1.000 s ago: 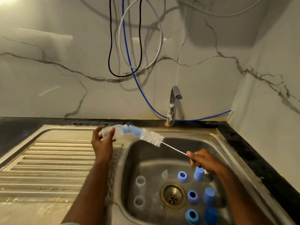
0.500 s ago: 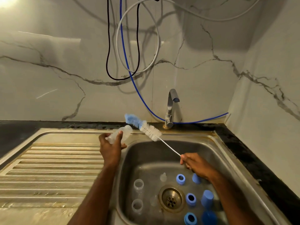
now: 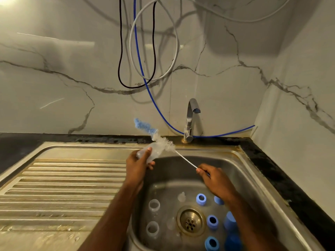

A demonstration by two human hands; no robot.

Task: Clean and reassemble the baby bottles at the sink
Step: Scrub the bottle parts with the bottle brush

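Observation:
My left hand [image 3: 138, 166] grips a clear baby bottle [image 3: 153, 151] over the sink's left rim, its open end pointing up and right. My right hand [image 3: 213, 179] pinches the thin white handle of a bottle brush [image 3: 164, 141]. The brush's white bristles lie against the bottle's mouth, and its blue tip sticks up past it, outside the bottle. In the sink basin [image 3: 241, 171] stand two clear bottles [image 3: 154, 205], a clear teat [image 3: 181, 196], several blue collar rings [image 3: 201, 199] and blue caps [image 3: 230, 221].
A ribbed steel draining board [image 3: 59, 189] lies to the left. The tap [image 3: 190, 120] rises behind the basin, with blue, black and white cables [image 3: 143, 69] hanging on the marble wall. A drain strainer [image 3: 191, 221] sits mid-basin. Black countertop [image 3: 279, 178] borders the right.
The brush has come out of the bottle and its blue tip now rises above it. My left hand moved right with the bottle, toward the basin; my right hand drew back slightly.

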